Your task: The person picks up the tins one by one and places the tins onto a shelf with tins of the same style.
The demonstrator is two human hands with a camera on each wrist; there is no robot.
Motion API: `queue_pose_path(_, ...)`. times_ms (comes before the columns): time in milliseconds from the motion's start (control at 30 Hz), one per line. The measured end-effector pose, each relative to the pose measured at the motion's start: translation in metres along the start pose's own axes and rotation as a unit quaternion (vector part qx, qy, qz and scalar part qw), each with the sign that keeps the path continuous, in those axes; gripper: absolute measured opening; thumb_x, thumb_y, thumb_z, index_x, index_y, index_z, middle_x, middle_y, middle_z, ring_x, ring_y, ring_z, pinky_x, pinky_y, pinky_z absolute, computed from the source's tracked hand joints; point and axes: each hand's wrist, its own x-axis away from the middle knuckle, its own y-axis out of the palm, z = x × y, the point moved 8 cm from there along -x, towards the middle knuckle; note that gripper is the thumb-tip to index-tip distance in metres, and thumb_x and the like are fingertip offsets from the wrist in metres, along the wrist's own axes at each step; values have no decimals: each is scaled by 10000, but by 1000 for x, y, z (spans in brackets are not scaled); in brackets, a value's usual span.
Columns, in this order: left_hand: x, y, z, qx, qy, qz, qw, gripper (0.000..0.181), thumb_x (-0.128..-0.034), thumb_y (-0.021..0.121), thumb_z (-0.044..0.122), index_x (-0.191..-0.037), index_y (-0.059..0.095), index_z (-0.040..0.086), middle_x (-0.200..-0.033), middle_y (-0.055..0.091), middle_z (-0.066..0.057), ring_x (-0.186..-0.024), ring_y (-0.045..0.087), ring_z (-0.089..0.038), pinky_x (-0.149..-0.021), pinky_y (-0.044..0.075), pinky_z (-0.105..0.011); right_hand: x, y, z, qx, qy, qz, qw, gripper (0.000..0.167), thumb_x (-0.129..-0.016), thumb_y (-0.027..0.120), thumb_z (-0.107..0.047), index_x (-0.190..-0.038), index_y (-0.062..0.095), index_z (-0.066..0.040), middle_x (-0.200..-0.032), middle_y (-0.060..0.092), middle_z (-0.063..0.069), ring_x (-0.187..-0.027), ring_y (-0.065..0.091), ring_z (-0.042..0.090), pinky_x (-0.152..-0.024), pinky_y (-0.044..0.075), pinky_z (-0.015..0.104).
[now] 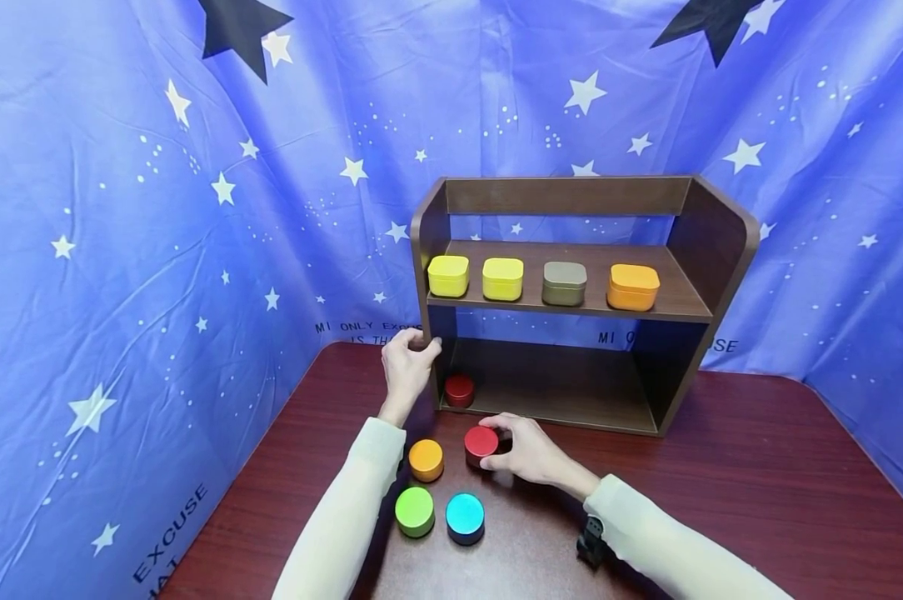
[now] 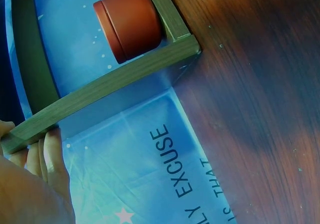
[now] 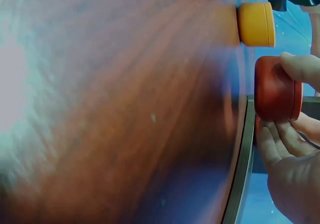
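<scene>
My left hand (image 1: 406, 367) grips the front edge of the left side panel of a brown two-tier shelf (image 1: 564, 383). In the left wrist view the thumb and fingers (image 2: 56, 156) lie on opposite faces of that panel. My right hand (image 1: 530, 451) pinches a round red tin (image 1: 481, 442) between thumb and fingers, in front of the shelf. Another red tin (image 1: 459, 391) stands on the lower tier at its left end. Nearer me on the table are an orange tin (image 1: 426, 461), a green tin (image 1: 415, 512) and a blue tin (image 1: 465, 517).
Along the upper tier stand two yellow boxes (image 1: 448, 277) (image 1: 502, 279), a grey-olive box (image 1: 564, 284) and an orange box (image 1: 633, 287). The shelf stands on a dark red wooden table (image 1: 781, 483). Behind hangs a blue star-patterned curtain (image 1: 331, 108).
</scene>
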Motion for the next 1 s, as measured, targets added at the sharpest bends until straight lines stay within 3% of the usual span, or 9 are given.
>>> queue_pose_path(333, -2, 0, 0, -45, 20, 28, 10000, 198, -847, 839, 185, -916, 792, 5, -907, 803, -185, -890, 740, -374, -833, 584, -482, -12, -14, 5, -74, 213, 166, 9996, 593, -855, 913, -156, -1376, 689, 16, -1319, 739, 183, -1091, 763, 274, -960, 611, 339)
queue_pose_path(633, 0, 1, -1, -72, -54, -35, 10000, 205, -854, 848, 188, -930, 790, 7, -920, 806, -186, -899, 746, -364, -833, 592, -457, -23, -27, 18, -131, 338, 461, 9983, 601, -840, 918, -144, -1374, 695, 19, -1307, 740, 183, -1097, 764, 293, -984, 614, 447)
queue_pose_path(1000, -1, 0, -1, -39, 45, 55, 10000, 179, -840, 843, 173, -900, 786, 15, -898, 801, -173, -884, 744, -348, -806, 586, -416, -36, -39, 32, -23, 485, 674, 9965, 605, -857, 902, -176, -1389, 689, 18, -1334, 737, 198, -1137, 761, 330, -985, 605, 434)
